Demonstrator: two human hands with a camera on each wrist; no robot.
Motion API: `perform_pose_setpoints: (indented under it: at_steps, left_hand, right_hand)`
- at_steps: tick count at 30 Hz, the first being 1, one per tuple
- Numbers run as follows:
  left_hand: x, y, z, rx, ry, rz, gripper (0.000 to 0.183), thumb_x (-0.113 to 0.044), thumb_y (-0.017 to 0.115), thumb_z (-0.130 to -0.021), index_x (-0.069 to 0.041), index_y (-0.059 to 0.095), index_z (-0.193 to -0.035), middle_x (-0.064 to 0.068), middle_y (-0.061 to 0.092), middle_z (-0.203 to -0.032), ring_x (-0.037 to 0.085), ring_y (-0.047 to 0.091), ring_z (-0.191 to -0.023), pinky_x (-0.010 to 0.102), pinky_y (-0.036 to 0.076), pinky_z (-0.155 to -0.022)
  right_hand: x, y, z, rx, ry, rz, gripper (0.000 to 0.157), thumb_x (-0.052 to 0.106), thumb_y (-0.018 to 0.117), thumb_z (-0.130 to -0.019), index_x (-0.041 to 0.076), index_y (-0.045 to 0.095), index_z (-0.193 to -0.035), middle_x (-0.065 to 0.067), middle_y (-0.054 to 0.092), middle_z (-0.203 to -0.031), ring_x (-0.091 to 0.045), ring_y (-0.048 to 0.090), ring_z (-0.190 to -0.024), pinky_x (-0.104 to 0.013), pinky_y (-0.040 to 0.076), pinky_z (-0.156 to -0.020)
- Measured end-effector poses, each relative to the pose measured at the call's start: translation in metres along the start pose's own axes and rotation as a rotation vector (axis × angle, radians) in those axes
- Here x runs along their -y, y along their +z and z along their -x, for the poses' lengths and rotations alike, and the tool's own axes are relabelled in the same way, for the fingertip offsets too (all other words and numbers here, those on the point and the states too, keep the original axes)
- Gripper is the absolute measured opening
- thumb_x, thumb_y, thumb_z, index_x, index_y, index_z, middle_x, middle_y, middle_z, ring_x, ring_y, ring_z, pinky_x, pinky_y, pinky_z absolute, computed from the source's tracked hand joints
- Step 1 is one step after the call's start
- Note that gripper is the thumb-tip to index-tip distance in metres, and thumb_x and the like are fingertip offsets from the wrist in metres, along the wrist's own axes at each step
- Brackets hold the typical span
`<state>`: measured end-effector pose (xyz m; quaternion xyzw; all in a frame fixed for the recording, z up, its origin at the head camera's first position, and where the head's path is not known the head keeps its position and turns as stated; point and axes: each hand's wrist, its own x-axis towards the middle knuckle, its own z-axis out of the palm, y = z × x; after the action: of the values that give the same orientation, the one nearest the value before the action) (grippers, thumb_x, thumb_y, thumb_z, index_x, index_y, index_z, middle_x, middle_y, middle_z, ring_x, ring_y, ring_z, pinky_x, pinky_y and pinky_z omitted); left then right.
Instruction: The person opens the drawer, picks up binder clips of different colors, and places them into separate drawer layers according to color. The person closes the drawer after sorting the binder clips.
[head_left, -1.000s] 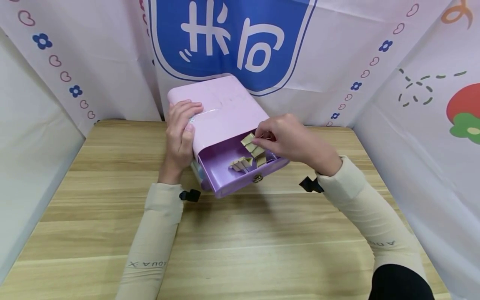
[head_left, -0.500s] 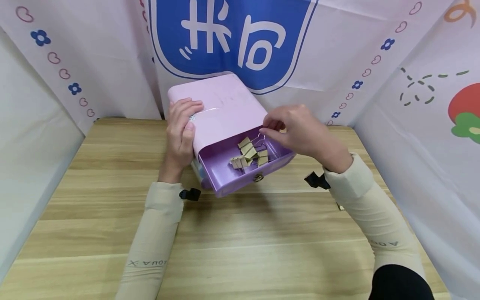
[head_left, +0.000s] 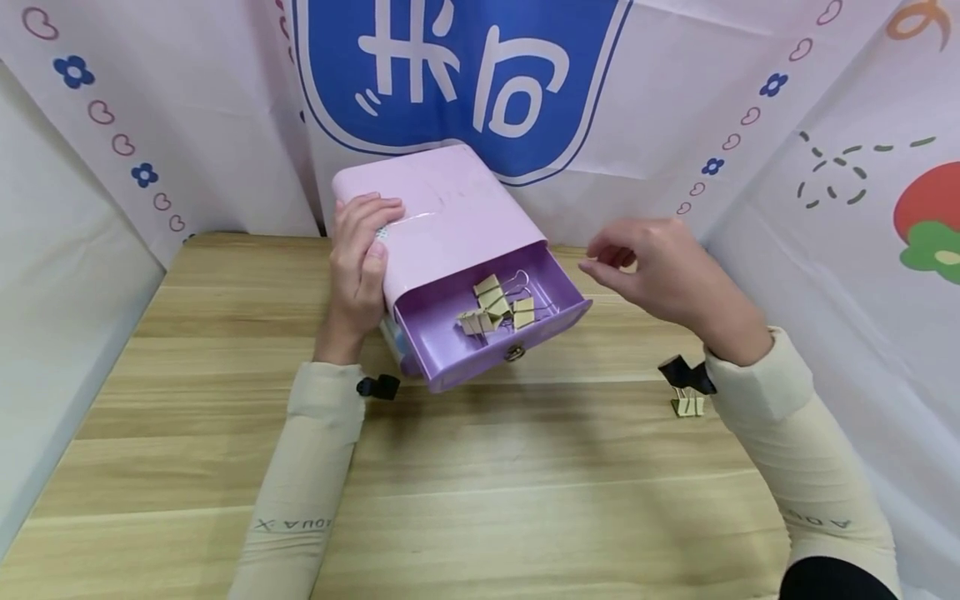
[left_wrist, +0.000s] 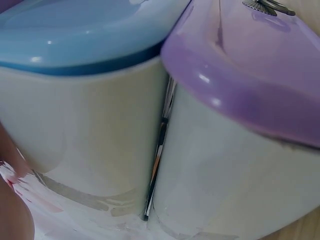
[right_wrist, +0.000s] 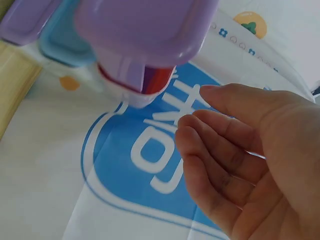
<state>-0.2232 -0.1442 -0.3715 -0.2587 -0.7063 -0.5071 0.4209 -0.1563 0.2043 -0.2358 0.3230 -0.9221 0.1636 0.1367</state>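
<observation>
A pink box [head_left: 442,208] has its purple drawer [head_left: 457,373] pulled out toward me. Gold binder clips [head_left: 491,296] with wire handles lie in a small heap inside the drawer. My left hand [head_left: 358,262] rests at the box's left edge, its fingers laid over the pink top. Off to the right of the drawer, my right hand [head_left: 652,267] hovers with loosely bent fingers. The right wrist view shows a gap between thumb and fingers of that hand [right_wrist: 235,155], with nothing held. Another gold binder clip [head_left: 687,406] lies on the table beneath the right wrist.
The box stands on a wooden table [head_left: 480,500] close against a printed cloth backdrop [head_left: 630,150]. In the left wrist view, a blue drawer front [left_wrist: 90,40] sits beside a purple one [left_wrist: 250,95]. White cloth [head_left: 840,267] walls the right side.
My right hand has let go of the binder clip in the drawer and moved out to the right. The clip on the table has come into view. My left hand stays on the box.
</observation>
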Motion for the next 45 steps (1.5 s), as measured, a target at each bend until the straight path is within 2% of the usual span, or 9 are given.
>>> perform_pose_setpoints:
  at_steps: [8,21,28,37,45]
  left_hand:
    - [0.000,0.000,0.001,0.004,-0.002,-0.001,0.056,-0.030,0.037,-0.092,-0.001,0.074,-0.123,0.016,0.073,-0.130,0.031,0.057,-0.136,0.048,0.013,-0.134]
    - [0.000,0.000,0.000,-0.004,-0.001,0.003,0.057,-0.030,0.037,-0.091,-0.001,0.074,-0.122,0.016,0.073,-0.130,0.031,0.057,-0.136,0.049,0.013,-0.134]
    - [0.000,-0.001,0.001,-0.012,-0.001,-0.001,0.057,-0.031,0.037,-0.092,0.000,0.074,-0.122,0.016,0.073,-0.130,0.031,0.057,-0.135,0.049,0.013,-0.133]
    - [0.001,0.000,0.003,0.001,-0.005,-0.004,0.057,-0.031,0.037,-0.091,-0.001,0.074,-0.123,0.015,0.073,-0.131,0.030,0.057,-0.136,0.048,0.012,-0.134]
    - [0.001,0.001,0.001,-0.004,-0.001,-0.002,0.057,-0.031,0.037,-0.091,-0.001,0.074,-0.123,0.015,0.073,-0.131,0.030,0.057,-0.136,0.048,0.012,-0.134]
  right_hand:
    - [-0.019,-0.004,0.026,0.020,0.057,0.068,0.006,0.010,0.080,-0.090,0.006,0.076,-0.089,-0.004,0.077,-0.080,-0.016,0.072,-0.072,-0.040,0.063,-0.071]
    - [-0.040,-0.007,0.073,0.109,0.255,0.087,0.009,0.015,0.079,-0.092,0.006,0.079,-0.094,-0.002,0.077,-0.084,-0.016,0.073,-0.078,-0.043,0.062,-0.076]
    - [-0.056,0.009,0.092,0.118,0.242,0.115,0.013,0.017,0.081,-0.090,0.005,0.078,-0.092,0.000,0.076,-0.080,-0.016,0.072,-0.074,-0.042,0.063,-0.074]
    - [-0.072,0.026,0.115,0.169,0.289,0.138,0.015,0.019,0.081,-0.089,0.005,0.077,-0.092,-0.001,0.074,-0.078,-0.018,0.070,-0.073,-0.041,0.057,-0.070]
    - [-0.092,0.040,0.140,0.213,0.311,0.156,0.018,0.020,0.082,-0.088,0.003,0.077,-0.090,-0.001,0.073,-0.075,-0.011,0.065,-0.068,-0.039,0.056,-0.067]
